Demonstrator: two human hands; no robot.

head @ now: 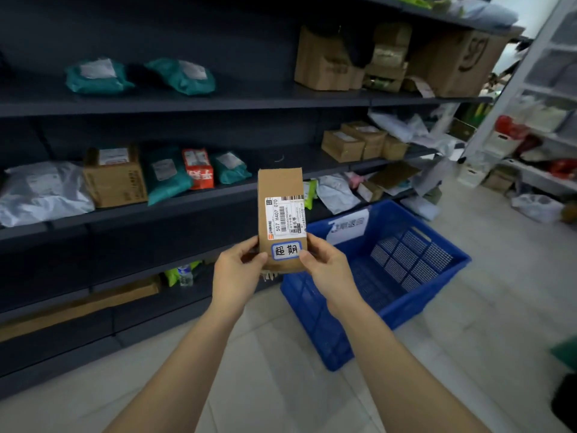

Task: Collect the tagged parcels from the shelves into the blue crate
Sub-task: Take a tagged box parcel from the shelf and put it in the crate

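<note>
My fingers (249, 256) on both hands pinch the box (281, 214) at its bottom corners, tag (286, 250) facing me. Blue crate (390, 310) sits at four o'clock, probably empty. Grip is low, so the box could tip and drop short.

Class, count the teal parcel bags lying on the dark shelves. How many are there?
4. On the upper shelf: one teal bag and another beside it. On the shelf below: one left and one right of a red packet. More may be hidden behind boxes.
</note>
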